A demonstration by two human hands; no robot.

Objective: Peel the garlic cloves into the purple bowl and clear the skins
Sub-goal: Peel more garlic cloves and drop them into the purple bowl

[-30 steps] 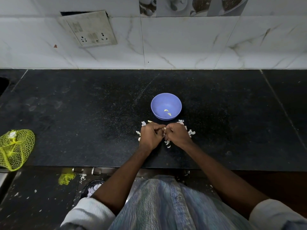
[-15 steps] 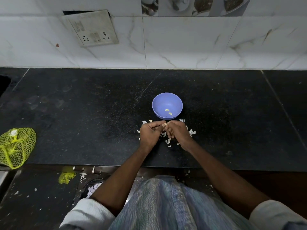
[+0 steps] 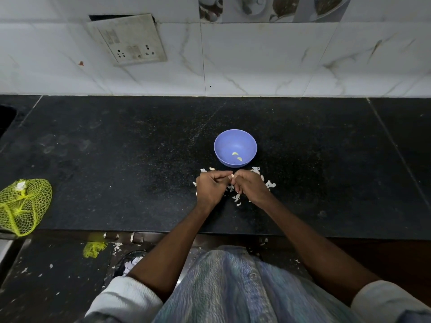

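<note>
Head view: both hands are working together just near of the purple bowl (image 3: 235,148), at the middle of the black table (image 3: 116,159). Left hand (image 3: 211,188) and right hand (image 3: 250,186) are curled with fingertips meeting, both pinching one small garlic clove (image 3: 232,176) between them; only a pale sliver of it is showing. Bowl is sitting upright, just far of the hands, not touching them. Two peeled cloves (image 3: 237,156) are lying in the bottom of it. White skins (image 3: 236,197) are lying scattered on the table around and under the hands, some right by the bowl's near side. Yellow net bag (image 3: 22,206) is sitting at the table's left near edge, well apart from the hands. Switch panel (image 3: 130,39) is hanging tilted on the tiled wall (image 3: 279,61) at the far side.
</note>
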